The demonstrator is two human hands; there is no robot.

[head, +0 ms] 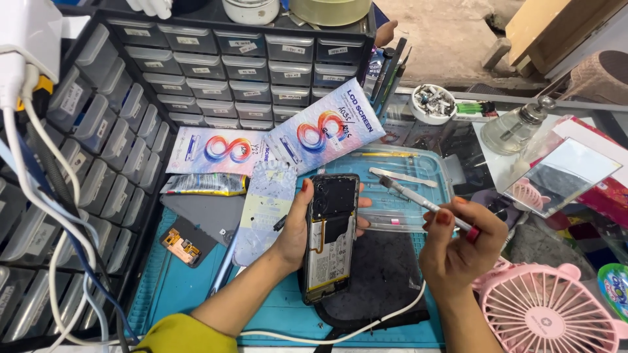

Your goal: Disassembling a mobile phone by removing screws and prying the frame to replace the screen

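My left hand [296,229] grips an opened smartphone [330,235] by its left edge, holding it tilted above a black mat [383,268]. The phone's back cover is off, showing the battery and black boards. My right hand [458,245] holds a thin silver tool with a dark brush-like tip [409,194]; the tip points left toward the phone's upper right corner, a little apart from it.
A blue work mat [176,287] covers the bench. Grey parts drawers [229,72] line the back and left. Two flat screen boxes [261,144], a clear tray with tweezers [405,176], a pink fan [549,310], a glass bottle [517,127], a mirror [562,173] and white cables [39,196] surround the hands.
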